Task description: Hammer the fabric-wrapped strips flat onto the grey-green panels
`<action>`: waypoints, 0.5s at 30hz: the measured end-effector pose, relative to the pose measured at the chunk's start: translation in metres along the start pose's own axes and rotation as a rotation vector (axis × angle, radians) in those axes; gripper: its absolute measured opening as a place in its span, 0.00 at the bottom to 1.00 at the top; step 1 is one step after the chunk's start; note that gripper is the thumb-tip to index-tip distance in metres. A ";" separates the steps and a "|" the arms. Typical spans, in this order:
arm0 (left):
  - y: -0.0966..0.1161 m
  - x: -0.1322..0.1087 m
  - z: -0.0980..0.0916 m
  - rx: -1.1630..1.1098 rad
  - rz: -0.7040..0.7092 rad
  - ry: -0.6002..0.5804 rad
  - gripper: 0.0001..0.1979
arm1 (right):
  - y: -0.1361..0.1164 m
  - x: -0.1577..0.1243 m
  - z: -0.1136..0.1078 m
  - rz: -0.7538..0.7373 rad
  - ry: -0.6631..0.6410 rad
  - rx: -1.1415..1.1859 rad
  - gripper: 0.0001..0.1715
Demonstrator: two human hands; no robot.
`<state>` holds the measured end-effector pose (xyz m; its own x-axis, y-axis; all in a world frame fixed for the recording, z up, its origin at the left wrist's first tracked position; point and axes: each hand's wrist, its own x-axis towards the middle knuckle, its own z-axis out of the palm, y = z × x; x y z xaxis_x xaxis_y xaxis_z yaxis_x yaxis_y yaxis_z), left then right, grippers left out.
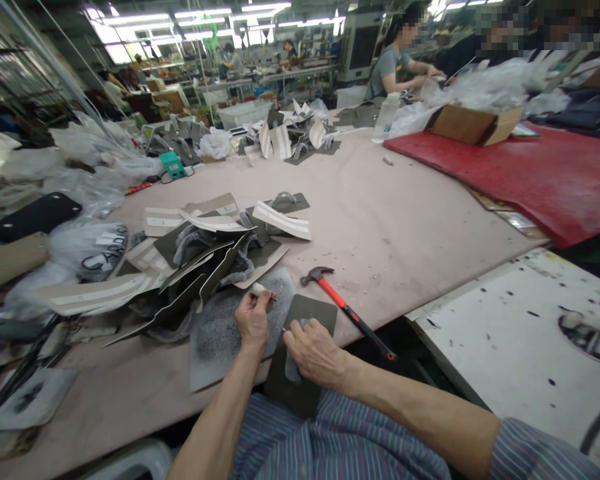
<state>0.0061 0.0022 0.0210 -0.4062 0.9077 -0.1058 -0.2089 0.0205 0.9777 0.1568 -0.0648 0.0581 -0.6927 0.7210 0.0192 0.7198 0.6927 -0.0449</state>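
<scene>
My left hand (253, 321) is closed in a pinch around a small white object (258, 289), its kind too small to make out. It is above a speckled grey board (211, 347) on the table edge. My right hand (316, 353) grips a plastic-wrapped handle (293, 368) on a dark olive panel (300, 399), which leans from the board's side toward my lap. Beyond the panel, a claw hammer (343, 307) with a red and black grip lies on the table. A heap of similar panels (200, 260), some with white strips and wrapped handles, spreads to the left.
The pinkish table (370, 200) carries a second pile of panels (280, 137) at the back. A red mat (540, 173) with a cardboard box (473, 125) lies right. A white perforated surface (510, 320) adjoins nearby. Plastic bags (80, 173) crowd the left; co-workers sit farther off.
</scene>
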 end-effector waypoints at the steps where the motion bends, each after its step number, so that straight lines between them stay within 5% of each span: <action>1: 0.010 0.000 0.000 -0.040 0.025 0.029 0.15 | -0.001 0.001 -0.006 0.064 0.014 -0.015 0.07; 7: 0.063 -0.010 -0.015 0.099 0.306 -0.037 0.14 | 0.002 0.005 -0.037 0.439 0.035 -0.011 0.06; 11: 0.047 -0.021 -0.022 0.197 0.304 -0.077 0.15 | -0.005 0.003 -0.025 0.604 0.012 0.110 0.07; 15: 0.020 -0.022 -0.021 0.224 0.215 -0.170 0.13 | -0.020 -0.001 -0.004 0.617 -0.019 0.333 0.20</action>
<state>-0.0074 -0.0264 0.0392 -0.2621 0.9575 0.1202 0.0738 -0.1043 0.9918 0.1428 -0.0792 0.0635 -0.1649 0.9783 -0.1257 0.9318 0.1127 -0.3452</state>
